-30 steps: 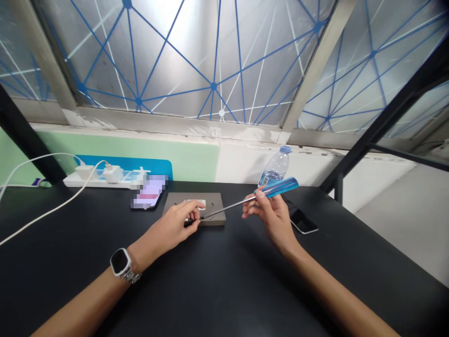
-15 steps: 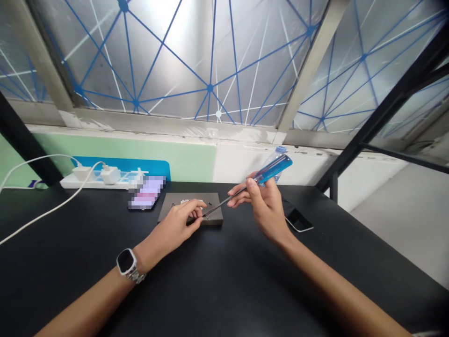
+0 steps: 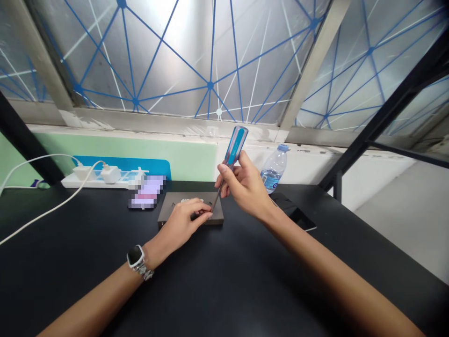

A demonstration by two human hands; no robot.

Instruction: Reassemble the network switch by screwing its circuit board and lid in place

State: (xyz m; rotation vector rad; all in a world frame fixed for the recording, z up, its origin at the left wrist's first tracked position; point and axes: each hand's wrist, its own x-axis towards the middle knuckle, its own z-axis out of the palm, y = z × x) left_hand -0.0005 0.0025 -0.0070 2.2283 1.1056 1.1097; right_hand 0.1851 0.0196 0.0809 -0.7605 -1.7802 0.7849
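My right hand (image 3: pixel 245 187) is closed around a screwdriver (image 3: pixel 235 147) with a clear and blue handle, gripped where handle meets shaft. Its shaft slants steeply down to the left, and the tip ends at the fingertips of my left hand (image 3: pixel 185 217). Those left fingers are pinched together over a flat grey-brown metal box (image 3: pixel 217 216) on the table. Whatever lies between them is too small to make out. A whitish part and small dark holes show on the box's top, partly covered by my left hand.
A black table (image 3: pixel 224 281) carries everything. To the left lie a lit phone (image 3: pixel 147 192) and a white power strip (image 3: pixel 70 181) with plugs and a white cable (image 3: pixel 49 213). On the right are a water bottle (image 3: pixel 275 168) and a dark phone (image 3: pixel 298 215), partly behind my right forearm.
The screwdriver has swung from a low slant to a much steeper one, as my right hand moved left. My left fingertips have shifted slightly right along the box with the tip.
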